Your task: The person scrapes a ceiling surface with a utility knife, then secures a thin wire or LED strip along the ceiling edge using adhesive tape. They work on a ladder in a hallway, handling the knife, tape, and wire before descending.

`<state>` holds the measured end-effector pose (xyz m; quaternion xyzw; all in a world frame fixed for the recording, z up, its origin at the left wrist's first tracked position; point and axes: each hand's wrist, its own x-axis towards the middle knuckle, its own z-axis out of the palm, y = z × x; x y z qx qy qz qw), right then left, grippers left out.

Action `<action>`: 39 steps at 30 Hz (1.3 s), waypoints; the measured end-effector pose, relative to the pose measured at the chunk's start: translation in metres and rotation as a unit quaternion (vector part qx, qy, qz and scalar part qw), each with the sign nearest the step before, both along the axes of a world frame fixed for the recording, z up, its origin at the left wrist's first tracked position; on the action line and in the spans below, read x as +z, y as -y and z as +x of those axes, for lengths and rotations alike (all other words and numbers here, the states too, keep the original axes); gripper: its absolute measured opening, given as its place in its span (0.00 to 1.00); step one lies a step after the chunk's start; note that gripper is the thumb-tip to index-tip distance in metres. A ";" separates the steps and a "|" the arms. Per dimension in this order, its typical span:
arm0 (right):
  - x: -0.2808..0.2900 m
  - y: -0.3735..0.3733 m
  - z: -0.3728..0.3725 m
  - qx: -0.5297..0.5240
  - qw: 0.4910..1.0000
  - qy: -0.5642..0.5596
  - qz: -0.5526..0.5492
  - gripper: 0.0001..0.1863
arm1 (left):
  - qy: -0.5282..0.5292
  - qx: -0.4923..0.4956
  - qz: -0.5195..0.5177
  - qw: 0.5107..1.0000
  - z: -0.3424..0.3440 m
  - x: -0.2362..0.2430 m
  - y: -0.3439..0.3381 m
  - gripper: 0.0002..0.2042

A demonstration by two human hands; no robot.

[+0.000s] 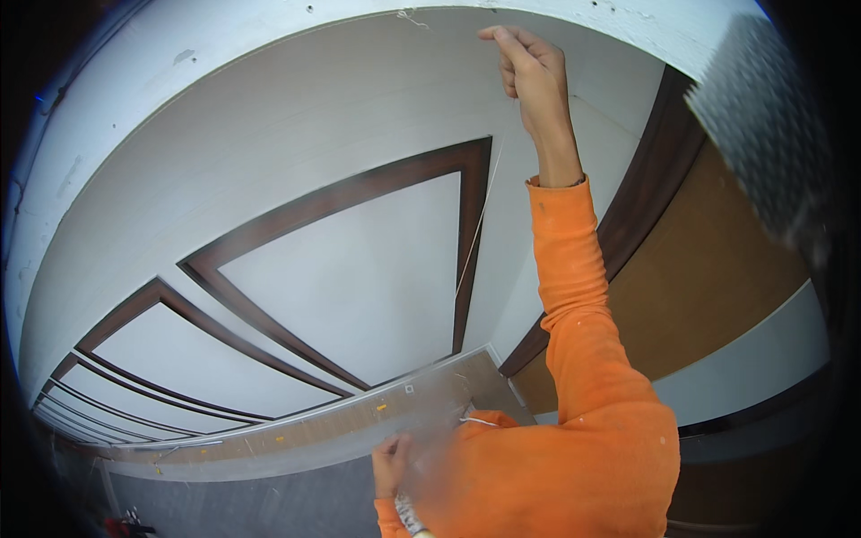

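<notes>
My right hand point(534, 76) is raised high at the upper middle, its fingers curled in close to the pale wall. A thin string point(480, 220) runs down from near those fingers, in front of a dark-framed white panel point(359, 260), and the hand looks closed on it. My left hand point(389, 464) is low, in front of my orange top point(574, 466), with its fingers folded in. What it holds, if anything, is hidden. A wristwatch point(409, 515) circles the left wrist. A blurred patch covers the area beside that hand.
White panels in dark brown frames point(160, 296) line the wall to the left. A brown panel point(708, 269) with a dark frame stands at right. A grey ridged object point(762, 125) looms close at the upper right. The grey floor point(242, 502) lies below.
</notes>
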<state>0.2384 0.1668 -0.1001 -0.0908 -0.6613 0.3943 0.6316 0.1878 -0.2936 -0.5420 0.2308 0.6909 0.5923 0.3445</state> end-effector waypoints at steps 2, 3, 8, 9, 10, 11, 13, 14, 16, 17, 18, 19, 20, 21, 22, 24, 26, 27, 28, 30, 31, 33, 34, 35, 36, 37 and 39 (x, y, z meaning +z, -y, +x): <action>0.006 0.004 0.002 0.024 0.999 -0.009 -0.022 0.12 | 0.005 -0.014 -0.011 1.000 -0.002 0.004 -0.003 0.11; 0.006 0.002 0.004 0.028 0.999 -0.025 -0.022 0.12 | 0.011 -0.012 0.008 1.000 -0.001 0.012 -0.008 0.11; 0.000 -0.041 -0.004 0.032 0.994 -0.099 -0.031 0.10 | -0.002 -0.019 0.027 0.999 0.005 0.014 -0.013 0.12; 0.002 -0.038 -0.005 0.050 0.993 -0.097 -0.036 0.10 | -0.006 -0.016 0.025 1.000 0.005 0.016 -0.013 0.12; 0.004 -0.033 -0.010 0.068 0.992 -0.095 -0.040 0.10 | -0.010 -0.013 0.023 1.000 0.006 0.019 -0.012 0.12; 0.006 -0.024 -0.013 0.088 0.991 -0.092 -0.047 0.10 | -0.011 -0.006 0.020 1.000 0.010 0.024 -0.011 0.12; -0.001 -0.031 -0.007 0.035 0.997 -0.055 -0.032 0.11 | 0.031 0.010 0.028 0.999 0.014 0.027 -0.012 0.11; -0.002 -0.034 -0.003 0.005 0.999 -0.038 -0.022 0.11 | 0.051 0.015 0.033 0.998 0.013 0.028 -0.013 0.11; -0.005 -0.016 -0.002 0.043 0.997 -0.050 -0.038 0.12 | 0.016 -0.009 0.030 0.999 0.005 -0.005 -0.003 0.11; -0.004 -0.010 -0.002 0.063 0.996 -0.053 -0.041 0.13 | 0.001 -0.020 0.033 0.999 0.005 -0.003 -0.009 0.11; 0.001 -0.011 -0.002 0.043 0.998 -0.046 -0.023 0.13 | 0.016 -0.020 0.030 0.999 0.003 0.001 -0.009 0.11; 0.005 -0.013 -0.001 0.022 0.999 -0.038 -0.005 0.13 | 0.027 -0.018 0.040 0.999 -0.001 0.004 -0.014 0.10; 0.006 -0.017 0.003 0.002 0.999 -0.032 0.007 0.13 | 0.037 -0.015 0.044 0.998 -0.005 0.016 -0.018 0.10; 0.006 -0.022 0.006 -0.009 0.999 -0.036 0.008 0.13 | 0.047 -0.013 0.048 0.998 -0.008 0.023 -0.019 0.10; 0.006 -0.029 0.009 -0.019 0.999 -0.040 0.009 0.14 | 0.031 -0.014 0.047 0.998 -0.009 0.023 -0.016 0.09; 0.009 -0.041 0.007 -0.072 0.996 -0.051 0.034 0.13 | -0.005 -0.016 0.053 0.998 -0.016 0.028 -0.019 0.07; 0.002 -0.052 0.002 -0.158 0.983 -0.059 0.072 0.11 | -0.008 0.002 0.073 0.997 -0.017 0.041 -0.024 0.06; -0.001 -0.061 -0.006 -0.163 0.980 -0.092 0.070 0.11 | -0.009 0.010 0.081 0.997 -0.017 0.047 -0.025 0.05; -0.001 -0.073 -0.016 -0.167 0.976 -0.125 0.068 0.11 | -0.009 0.020 0.094 0.995 -0.017 0.050 -0.026 0.05; -0.004 -0.086 -0.031 -0.160 0.973 -0.163 0.046 0.11 | -0.008 0.039 0.118 0.992 -0.015 0.053 -0.027 0.04; -0.006 -0.092 -0.037 -0.148 0.974 -0.168 0.028 0.10 | -0.011 0.043 0.121 0.992 -0.015 0.054 -0.026 0.04; -0.010 -0.100 -0.049 -0.113 0.973 -0.198 0.021 0.09 | -0.021 0.050 0.125 0.991 -0.018 0.054 -0.019 0.04; -0.012 -0.104 -0.056 -0.090 0.970 -0.221 0.034 0.08 | -0.005 0.073 0.132 0.989 -0.018 0.049 -0.014 0.05; -0.012 -0.103 -0.063 -0.066 0.966 -0.245 0.046 0.07 | 0.009 0.096 0.139 0.986 -0.017 0.046 -0.010 0.06; -0.012 -0.101 -0.070 -0.057 0.963 -0.263 0.024 0.07 | 0.024 0.118 0.145 0.982 -0.018 0.044 -0.007 0.08; -0.011 -0.100 -0.078 -0.048 0.958 -0.281 0.003 0.07 | 0.058 0.179 0.182 0.965 -0.017 0.042 -0.006 0.10; -0.011 -0.090 -0.096 -0.039 0.954 -0.295 -0.022 0.07 | 0.121 0.297 0.251 0.913 -0.013 0.051 -0.011 0.15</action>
